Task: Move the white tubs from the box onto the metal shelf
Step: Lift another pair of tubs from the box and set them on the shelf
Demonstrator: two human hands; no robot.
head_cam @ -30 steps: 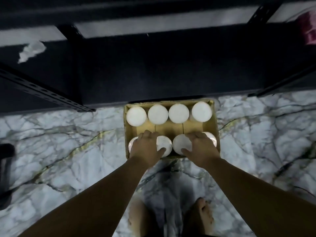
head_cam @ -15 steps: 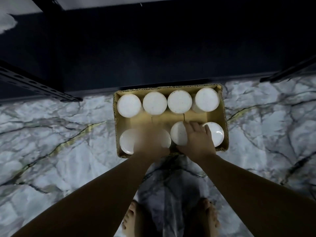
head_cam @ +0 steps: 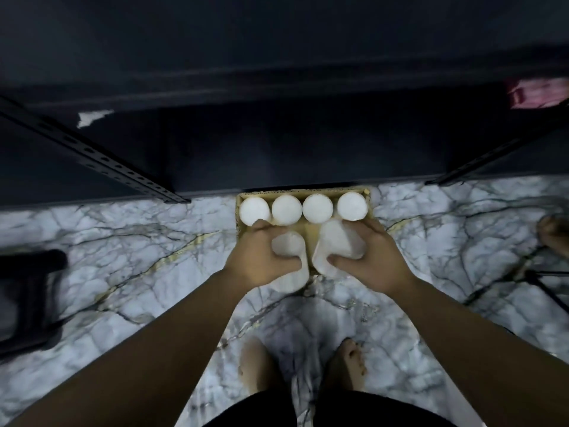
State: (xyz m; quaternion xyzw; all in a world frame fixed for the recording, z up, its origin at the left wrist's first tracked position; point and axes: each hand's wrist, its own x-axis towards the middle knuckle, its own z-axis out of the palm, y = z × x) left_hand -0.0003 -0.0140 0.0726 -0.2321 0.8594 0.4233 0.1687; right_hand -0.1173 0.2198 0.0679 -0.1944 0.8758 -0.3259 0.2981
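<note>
Floor (head_cam: 129,241): white marble-pattern tile with grey and gold veining. The person stands on it barefoot, both feet visible at the lower centre. The lighting is dim and parts of the view are blurred.

Metal shelf (head_cam: 277,167): dark, spanning the upper half of the view. Its lowest deck sits just above the floor. Two perforated uprights (head_cam: 101,161) slant inward at left and right. A pale scrap (head_cam: 92,117) lies on the left part of a deck; a pink item (head_cam: 537,94) sits at the far right edge, too blurred to identify.

Cardboard box (head_cam: 368,192): open-topped, on the floor, its far wall against the front edge of the shelf. The far row holds four white tubs (head_cam: 286,210) standing upright, side by side, lids up, each touching or nearly touching its neighbour.

Held tubs: round, white, plain-lidded, with tapered sides. The left hand (head_cam: 261,260) has its grip closed around one tub (head_cam: 288,246), fingers over the far side and thumb on the near side. The right hand (head_cam: 372,260) has its grip closed around a second tub (head_cam: 338,245), tilted so that its side wall faces the camera. Both tubs are raised over the near row of the box.

A dark object (head_cam: 27,297) stands on the floor at the left edge.
</note>
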